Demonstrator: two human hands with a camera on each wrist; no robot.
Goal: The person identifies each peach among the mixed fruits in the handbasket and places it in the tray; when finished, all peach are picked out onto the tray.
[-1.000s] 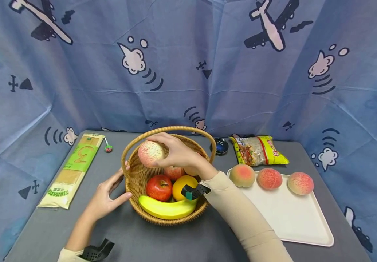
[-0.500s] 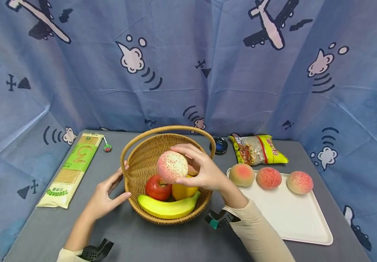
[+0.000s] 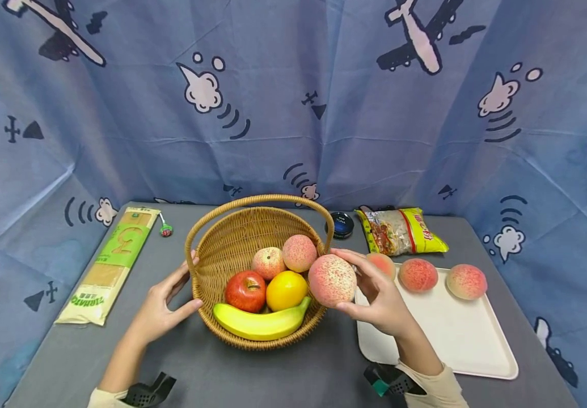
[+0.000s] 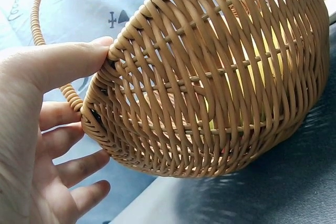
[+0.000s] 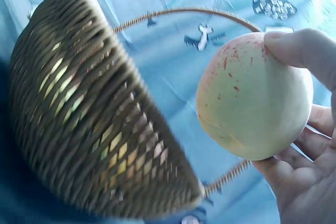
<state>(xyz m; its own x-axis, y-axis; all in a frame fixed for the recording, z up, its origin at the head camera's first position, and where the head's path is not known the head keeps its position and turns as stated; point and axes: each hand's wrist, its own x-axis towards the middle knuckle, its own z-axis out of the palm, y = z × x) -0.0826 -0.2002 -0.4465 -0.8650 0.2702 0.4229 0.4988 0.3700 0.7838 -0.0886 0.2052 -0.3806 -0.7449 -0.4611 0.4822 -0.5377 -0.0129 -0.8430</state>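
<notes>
My right hand point(image 3: 382, 300) holds a large pink-and-cream peach point(image 3: 332, 280) at the right side of the wicker basket point(image 3: 224, 255), overlapping its rim in the head view. In the right wrist view, the thumb lies on top of the peach and the fingers are beneath it. On the basket's left side, my left hand point(image 3: 163, 306) touches the rim near the handle's base, thumb and fingers spread apart. Inside the basket are a red apple point(image 3: 245, 291), a yellow-orange round fruit point(image 3: 286, 290), a banana point(image 3: 261, 323) and two smaller peaches point(image 3: 300, 253).
A white tray point(image 3: 456, 340) at right bears three peaches point(image 3: 418, 275), one partly hidden by my right hand. Behind are a yellow food packet point(image 3: 400, 231) and a dark round tin point(image 3: 342, 225). A noodle packet point(image 3: 112, 266) and a lollipop point(image 3: 166, 230) lie at left.
My right hand has carried the peach from over the basket's left part to its right side, bringing the smaller peaches into full view. The left hand has stayed at the rim.
</notes>
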